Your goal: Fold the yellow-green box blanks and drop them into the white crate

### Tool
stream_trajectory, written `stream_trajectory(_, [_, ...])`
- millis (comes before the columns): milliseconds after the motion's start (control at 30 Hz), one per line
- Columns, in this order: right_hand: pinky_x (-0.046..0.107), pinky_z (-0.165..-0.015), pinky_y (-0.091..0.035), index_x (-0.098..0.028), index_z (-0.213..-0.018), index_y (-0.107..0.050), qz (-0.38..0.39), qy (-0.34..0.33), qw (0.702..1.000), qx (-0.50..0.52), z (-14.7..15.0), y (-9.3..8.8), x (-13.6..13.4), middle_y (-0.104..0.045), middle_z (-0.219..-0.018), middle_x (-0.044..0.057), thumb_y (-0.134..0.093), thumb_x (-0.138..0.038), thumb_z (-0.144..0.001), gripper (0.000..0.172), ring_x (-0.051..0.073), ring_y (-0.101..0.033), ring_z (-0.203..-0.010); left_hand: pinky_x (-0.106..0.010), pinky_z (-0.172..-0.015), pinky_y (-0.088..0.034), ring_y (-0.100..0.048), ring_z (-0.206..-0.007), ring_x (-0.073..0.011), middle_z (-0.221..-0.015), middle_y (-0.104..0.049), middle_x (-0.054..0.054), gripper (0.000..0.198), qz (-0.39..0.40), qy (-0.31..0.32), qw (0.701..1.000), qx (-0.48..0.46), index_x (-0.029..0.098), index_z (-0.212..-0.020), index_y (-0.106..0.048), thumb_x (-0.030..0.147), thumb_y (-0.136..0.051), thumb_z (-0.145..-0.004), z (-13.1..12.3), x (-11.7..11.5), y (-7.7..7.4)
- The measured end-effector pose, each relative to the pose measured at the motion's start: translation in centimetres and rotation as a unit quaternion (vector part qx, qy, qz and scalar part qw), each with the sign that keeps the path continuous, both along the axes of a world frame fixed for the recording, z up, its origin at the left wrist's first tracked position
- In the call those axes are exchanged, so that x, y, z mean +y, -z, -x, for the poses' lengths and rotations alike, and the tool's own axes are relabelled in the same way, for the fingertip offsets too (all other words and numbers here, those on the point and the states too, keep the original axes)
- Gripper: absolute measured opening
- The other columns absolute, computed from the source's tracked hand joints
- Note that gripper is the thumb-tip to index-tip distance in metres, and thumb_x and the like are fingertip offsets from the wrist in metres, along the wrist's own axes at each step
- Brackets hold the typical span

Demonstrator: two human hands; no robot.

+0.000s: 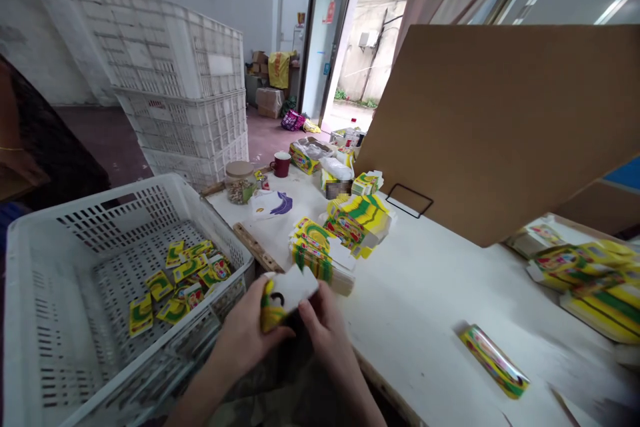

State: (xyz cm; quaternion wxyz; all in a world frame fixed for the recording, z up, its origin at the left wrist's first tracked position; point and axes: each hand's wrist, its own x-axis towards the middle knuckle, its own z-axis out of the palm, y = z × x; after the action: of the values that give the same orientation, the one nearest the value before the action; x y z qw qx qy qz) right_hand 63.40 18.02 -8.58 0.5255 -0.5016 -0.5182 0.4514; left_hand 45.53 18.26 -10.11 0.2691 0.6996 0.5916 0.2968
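Both my hands hold one small yellow-green carton [284, 295] with a white flap, just in front of the table's near edge. My left hand [245, 337] wraps its left side, thumb on the printed face. My right hand [326, 333] pinches its right end from below. A stack of flat printed cartons [320, 257] lies on the white table [430, 287] just beyond my hands, with a bigger heap [360, 217] behind it. To my left stands a white plastic crate [60, 260] with several folded cartons [183, 280] on its bottom.
A wrapped yellow-green pack [495, 360] lies on the table at right, and more flat cartons [595, 280] pile at the far right. A large cardboard sheet [500, 127] leans over the table. A jar [240, 181], a red mug [281, 164] and stacked white crates [180, 87] stand behind.
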Motion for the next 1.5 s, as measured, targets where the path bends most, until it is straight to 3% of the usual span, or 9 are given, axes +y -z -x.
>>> stream_trajectory(167, [0.036,-0.080,-0.052,-0.016,-0.095,-0.067,0.186,-0.052,0.935,0.297,2.0,0.4,0.4,-0.071,-0.084,0.006,-0.066,-0.052,-0.078,0.040,0.025,-0.065,-0.085,-0.046,-0.099,-0.048,-0.056,-0.122,-0.0301,-0.132,-0.056,-0.019,0.076,-0.053,0.025,0.998,-0.020,0.017,-0.136,-0.023,0.043,-0.066,-0.078,-2.0,-1.9,1.5])
stream_trajectory(333, [0.036,-0.076,-0.053,-0.012,-0.098,-0.069,0.251,-0.119,0.875,0.397,2.8,0.0,0.4,-0.072,-0.079,0.007,-0.069,-0.053,-0.073,0.048,0.025,-0.067,-0.078,-0.042,-0.093,-0.052,-0.061,-0.115,-0.0280,-0.126,-0.059,-0.017,0.069,-0.107,-0.007,0.994,-0.029,0.020,-0.136,-0.022,0.044,-0.060,-0.083,-2.3,-2.0,1.8])
stream_trajectory(467, [0.036,-0.079,-0.052,-0.015,-0.100,-0.067,0.190,-0.060,0.917,0.346,2.7,1.0,0.2,-0.073,-0.090,0.008,-0.068,-0.057,-0.074,0.050,0.025,-0.067,-0.083,-0.039,-0.088,-0.054,-0.064,-0.105,-0.0249,-0.117,-0.061,-0.012,0.061,-0.080,0.017,0.996,-0.020,0.022,-0.131,-0.025,0.038,-0.059,-0.083,-1.9,-1.5,0.5])
stream_trajectory(600, [0.034,-0.076,-0.051,-0.015,-0.092,-0.068,0.073,0.012,0.992,0.100,2.1,1.6,0.0,-0.072,-0.090,0.008,-0.066,-0.049,-0.079,0.037,0.024,-0.064,-0.083,-0.038,-0.083,-0.053,-0.065,-0.097,-0.0246,-0.107,-0.064,-0.009,0.058,0.006,0.064,0.998,-0.013,0.022,-0.124,-0.028,0.025,-0.059,-0.075,-1.9,-1.1,-0.9])
stream_trajectory(733, [0.033,-0.070,-0.050,-0.013,-0.086,-0.068,0.016,0.003,0.998,-0.065,1.6,1.3,0.0,-0.070,-0.081,0.009,-0.059,-0.038,-0.084,0.026,0.024,-0.063,-0.075,-0.041,-0.091,-0.049,-0.061,-0.107,-0.0277,-0.116,-0.061,-0.014,0.058,0.047,0.085,0.995,0.010,0.018,-0.125,-0.027,0.020,-0.055,-0.073,-2.3,-1.1,-1.0])
stream_trajectory(867, [0.037,-0.088,-0.051,-0.017,-0.114,-0.066,-0.011,-0.070,0.995,-0.076,1.8,0.8,-0.8,-0.070,-0.106,0.011,-0.055,-0.029,-0.087,0.031,0.027,-0.064,-0.100,-0.040,-0.088,-0.050,-0.063,-0.105,-0.0280,-0.115,-0.062,-0.015,0.055,0.067,0.072,0.995,-0.013,0.018,-0.125,-0.028,0.022,-0.051,-0.075,-2.3,-0.8,-0.6])
stream_trajectory(1000, [0.039,-0.110,-0.037,-0.028,-0.139,-0.050,-0.090,-0.147,0.976,-0.130,2.2,1.0,-1.6,-0.049,-0.144,0.008,-0.060,-0.012,-0.079,0.062,0.026,-0.047,-0.131,-0.038,-0.087,-0.051,-0.064,-0.103,-0.0265,-0.113,-0.061,-0.014,0.052,0.069,0.094,0.992,-0.053,0.020,-0.121,-0.032,0.020,-0.051,-0.073,-1.9,-0.3,0.1])
stream_trajectory(1233, [0.040,-0.098,-0.048,-0.022,-0.109,-0.071,-0.071,-0.060,0.988,-0.121,0.1,1.3,0.2,-0.068,-0.116,0.010,-0.059,-0.023,-0.086,0.026,0.028,-0.061,-0.112,-0.047,-0.100,-0.043,-0.054,-0.118,-0.0297,-0.123,-0.054,-0.015,0.055,0.017,-0.019,1.000,0.015,0.017,-0.122,-0.036,0.021,-0.058,-0.072,-1.0,-0.7,-0.1])
stream_trajectory(1500, [0.042,-0.105,-0.044,-0.025,-0.140,-0.050,-0.051,-0.128,0.990,-0.014,1.6,1.1,-1.0,-0.060,-0.133,0.007,-0.053,-0.030,-0.093,0.046,0.026,-0.056,-0.123,-0.042,-0.093,-0.047,-0.059,-0.107,-0.0260,-0.113,-0.061,-0.011,0.044,0.053,0.042,0.998,-0.009,0.018,-0.117,-0.044,0.025,-0.057,-0.076,-1.3,-0.2,-1.4])
